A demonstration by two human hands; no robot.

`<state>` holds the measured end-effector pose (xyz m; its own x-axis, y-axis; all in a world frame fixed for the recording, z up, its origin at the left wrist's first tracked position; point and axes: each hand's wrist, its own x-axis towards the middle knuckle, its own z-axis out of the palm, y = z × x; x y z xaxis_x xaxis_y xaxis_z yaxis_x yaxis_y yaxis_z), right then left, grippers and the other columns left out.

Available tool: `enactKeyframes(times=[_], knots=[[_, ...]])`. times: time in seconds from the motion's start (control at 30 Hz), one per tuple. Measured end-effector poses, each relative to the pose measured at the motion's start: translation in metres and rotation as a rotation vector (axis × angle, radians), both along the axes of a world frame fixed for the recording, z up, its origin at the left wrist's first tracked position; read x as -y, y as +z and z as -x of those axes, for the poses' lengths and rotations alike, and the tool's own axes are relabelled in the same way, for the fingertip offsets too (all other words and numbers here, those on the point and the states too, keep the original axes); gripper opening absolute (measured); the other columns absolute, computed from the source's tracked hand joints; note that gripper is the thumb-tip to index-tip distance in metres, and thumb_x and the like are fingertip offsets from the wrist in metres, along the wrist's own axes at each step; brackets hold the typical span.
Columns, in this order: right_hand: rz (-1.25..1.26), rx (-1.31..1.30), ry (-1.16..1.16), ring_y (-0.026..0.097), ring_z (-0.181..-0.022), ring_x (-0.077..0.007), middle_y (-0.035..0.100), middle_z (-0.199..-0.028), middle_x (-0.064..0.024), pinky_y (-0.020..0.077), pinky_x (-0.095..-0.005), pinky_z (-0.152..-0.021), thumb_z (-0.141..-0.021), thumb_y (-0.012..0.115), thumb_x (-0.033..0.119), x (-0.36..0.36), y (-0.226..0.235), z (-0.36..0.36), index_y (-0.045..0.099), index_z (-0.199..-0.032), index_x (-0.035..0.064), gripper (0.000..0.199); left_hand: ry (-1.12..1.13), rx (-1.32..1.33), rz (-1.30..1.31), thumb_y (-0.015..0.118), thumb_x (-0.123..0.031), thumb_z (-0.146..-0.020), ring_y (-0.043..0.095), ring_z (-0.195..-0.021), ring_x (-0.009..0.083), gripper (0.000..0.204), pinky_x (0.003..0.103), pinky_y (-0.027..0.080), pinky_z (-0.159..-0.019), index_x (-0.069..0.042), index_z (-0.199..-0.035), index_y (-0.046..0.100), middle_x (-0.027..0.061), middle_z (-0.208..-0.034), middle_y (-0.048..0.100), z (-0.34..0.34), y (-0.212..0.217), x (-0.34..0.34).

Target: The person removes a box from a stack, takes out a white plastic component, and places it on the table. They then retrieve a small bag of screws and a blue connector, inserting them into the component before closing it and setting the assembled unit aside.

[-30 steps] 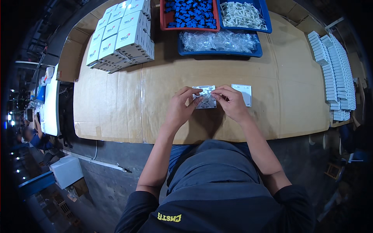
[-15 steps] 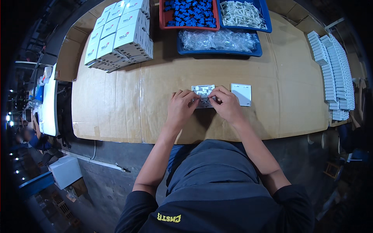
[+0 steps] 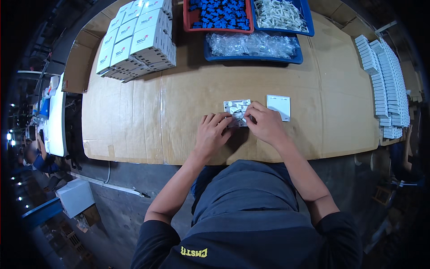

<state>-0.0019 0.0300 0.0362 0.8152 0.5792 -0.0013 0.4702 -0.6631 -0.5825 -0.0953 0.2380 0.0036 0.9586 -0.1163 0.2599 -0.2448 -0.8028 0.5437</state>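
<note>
A small white plastic housing (image 3: pixel 237 104), its inner side up and showing small grey and white parts, lies on the cardboard-covered table in front of me. My left hand (image 3: pixel 213 134) has its curled fingers against the near left side of the housing. Thumb and forefinger of my right hand (image 3: pixel 268 126) come together in a pinch over the housing's right side; what sits between the fingertips is too small to make out. Just right of that hand a flat white square cover (image 3: pixel 278 106) lies on the table.
White square switch-like units stand in a block (image 3: pixel 134 42) at the far left. At the back are a red tray (image 3: pixel 219 31) of blue parts, a blue tray (image 3: pixel 310 22) of white parts and another blue tray (image 3: pixel 264 61) of clear pieces. Stacked white units (image 3: pixel 387 85) line the right edge.
My left hand has shifted slightly down, its fingertips moving from the middle of the housing to its near left side. The housing has turned a little. My right hand stays over its right side.
</note>
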Motion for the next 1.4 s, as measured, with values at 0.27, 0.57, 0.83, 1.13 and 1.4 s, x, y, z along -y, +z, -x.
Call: enactKeyframes(times=[0.27, 0.57, 0.83, 1.13, 1.4], knots=[[0.022, 0.041, 0.016, 0.071, -0.082, -0.0279, 0.069, -0.098, -0.0051, 0.0548, -0.0449, -0.07, -0.088, 0.068, 0.016, -0.005, 0.0, -0.003, 0.073, -0.089, 0.0063, 0.011, 0.015, 0.03, 0.005, 0.079, -0.013, -0.074, 0.061, -0.108, 0.027, 0.046, 0.041, 0.046, -0.095, -0.007, -0.118, 0.068, 0.0059, -0.123, 0.066, 0.003, -0.006, 0.003], [0.204, 0.128, 0.219, 0.071, -0.078, -0.0366, 0.069, -0.092, -0.0147, 0.0561, -0.0493, -0.071, -0.082, 0.068, 0.009, -0.01, 0.013, -0.019, 0.072, -0.08, 0.002, 0.008, 0.065, 0.053, 0.025, 0.083, -0.024, -0.083, 0.061, -0.105, 0.0305, 0.037, 0.041, 0.049, -0.091, -0.008, -0.114, 0.071, 0.0069, -0.12, 0.067, 0.0, 0.001, 0.008], [0.233, 0.02, 0.217, 0.068, -0.089, -0.0338, 0.065, -0.097, -0.0114, 0.0545, -0.0478, -0.079, -0.084, 0.067, 0.01, -0.005, 0.006, -0.022, 0.069, -0.094, 0.0067, 0.011, 0.028, 0.035, -0.053, 0.081, -0.02, -0.083, 0.06, -0.106, 0.0285, 0.038, 0.041, 0.048, -0.092, -0.014, -0.119, 0.073, 0.0061, -0.121, 0.066, 0.0, -0.001, 0.007], [-0.05, -0.249, 0.03, 0.063, -0.083, -0.0252, 0.064, -0.097, -0.0106, 0.0506, -0.0378, -0.076, -0.092, 0.069, 0.008, 0.019, 0.034, -0.023, 0.069, -0.105, 0.0049, 0.014, 0.006, -0.002, -0.027, 0.081, -0.012, -0.076, 0.06, -0.107, 0.0281, 0.046, 0.041, 0.047, -0.095, -0.016, -0.122, 0.074, 0.0051, -0.121, 0.065, 0.002, 0.004, 0.004], [-0.309, -0.312, -0.144, 0.065, -0.076, -0.0192, 0.072, -0.09, -0.009, 0.0525, -0.0324, -0.071, -0.096, 0.07, 0.01, 0.036, 0.045, -0.024, 0.072, -0.105, 0.0011, 0.013, 0.063, 0.047, 0.128, 0.084, -0.024, -0.08, 0.06, -0.113, 0.0304, 0.054, 0.042, 0.046, -0.097, -0.012, -0.129, 0.065, 0.0067, -0.131, 0.062, -0.002, 0.005, 0.008]])
